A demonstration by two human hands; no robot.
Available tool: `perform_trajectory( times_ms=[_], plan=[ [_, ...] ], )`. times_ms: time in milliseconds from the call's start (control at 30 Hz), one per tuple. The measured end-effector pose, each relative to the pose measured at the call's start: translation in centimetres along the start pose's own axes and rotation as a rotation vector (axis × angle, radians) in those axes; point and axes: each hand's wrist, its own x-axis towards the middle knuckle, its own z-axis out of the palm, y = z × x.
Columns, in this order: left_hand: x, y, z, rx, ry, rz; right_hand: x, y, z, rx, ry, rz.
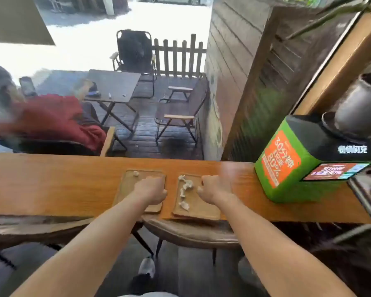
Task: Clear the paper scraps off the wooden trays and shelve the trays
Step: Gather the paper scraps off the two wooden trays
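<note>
Two wooden trays lie side by side on the long wooden counter (51, 185). The left tray (126, 189) carries one small white paper scrap (135, 173) near its far edge. On the right tray (201, 209), several crumpled white scraps (185, 185) run in a line down its left half. My left hand (151, 189) rests over the right part of the left tray, fingers curled into a fist. My right hand (215, 188) sits over the far right corner of the right tray, also curled, with nothing visible in it. The picture is blurred.
A green and black box (287, 168) stands on the counter just right of the trays, with a dark pot (360, 103) behind it. A chair back (191, 234) sits under the counter's near edge. Beyond the window are folding chairs, a table and a person in red (51, 116).
</note>
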Motion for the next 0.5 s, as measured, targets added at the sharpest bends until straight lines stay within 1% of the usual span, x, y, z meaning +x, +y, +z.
perform_trajectory(
  times_ms=[133,267,333,400,500],
  plan=[
    [3.3,-3.6,1.5,0.071,-0.134,-0.006,2.3,-1.4,1.7,0.057,0.011,0.114],
    [6.3,-5.9,3.1,0.118,-0.262,0.011,3.7,-1.4,3.7,0.110,-0.086,0.213],
    [7.8,-6.3,3.9,0.098,-0.294,0.015,4.4,-1.0,4.8,0.151,-0.107,0.250],
    [9.1,-5.8,4.7,0.083,-0.313,0.056,5.2,-0.7,5.8,0.186,-0.128,0.276],
    [11.4,-4.0,6.0,0.065,-0.309,0.133,6.8,-0.2,7.3,0.224,-0.164,0.253]
  ],
)
